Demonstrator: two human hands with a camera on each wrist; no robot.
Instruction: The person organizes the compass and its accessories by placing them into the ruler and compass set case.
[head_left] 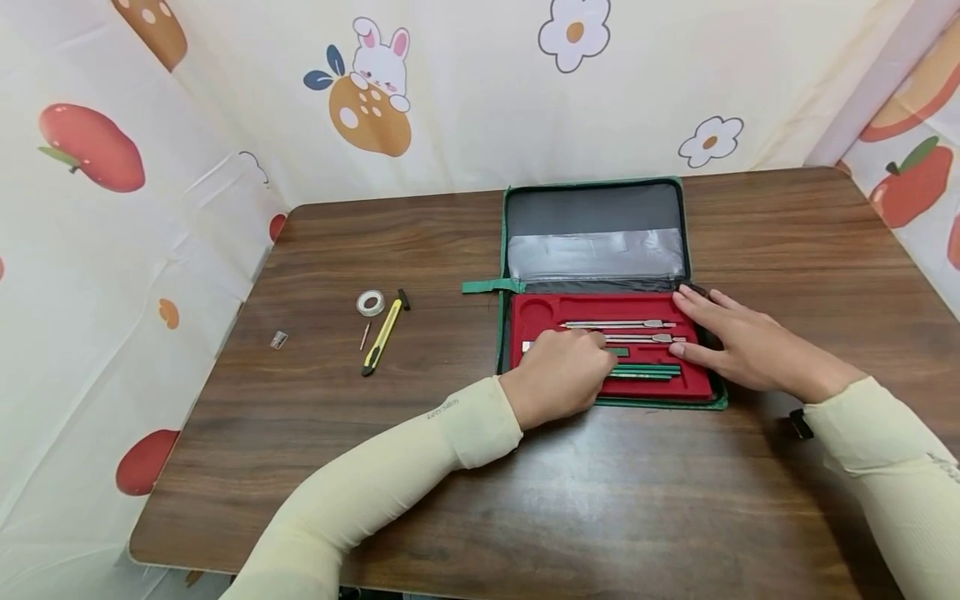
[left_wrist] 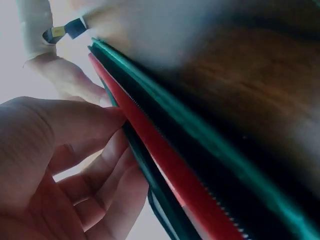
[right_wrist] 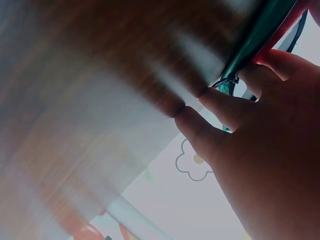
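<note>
A green zip case (head_left: 611,403) lies unfolded on the table, with a red moulded tray (head_left: 697,385) in its near half. My left hand (head_left: 558,375) is over the tray's left-middle, fingers curled down at the green pencils (head_left: 645,372). From the left wrist view, thumb and fingers lie on either side of a dark green length (left_wrist: 145,157) along the red tray. Two silver compasses (head_left: 637,338) lie in slots behind, with a short green piece (head_left: 619,352) beside the knuckles. My right hand (head_left: 738,342) rests with extended fingers at the case's right edge, thumb on the tray.
To the left on the wooden table (head_left: 450,467) lie a yellow cutter (head_left: 383,335), a roll of white tape (head_left: 371,302), a thin short stick (head_left: 365,336) and a small metal sharpener (head_left: 278,340). A printed curtain (head_left: 465,83) hangs behind the table.
</note>
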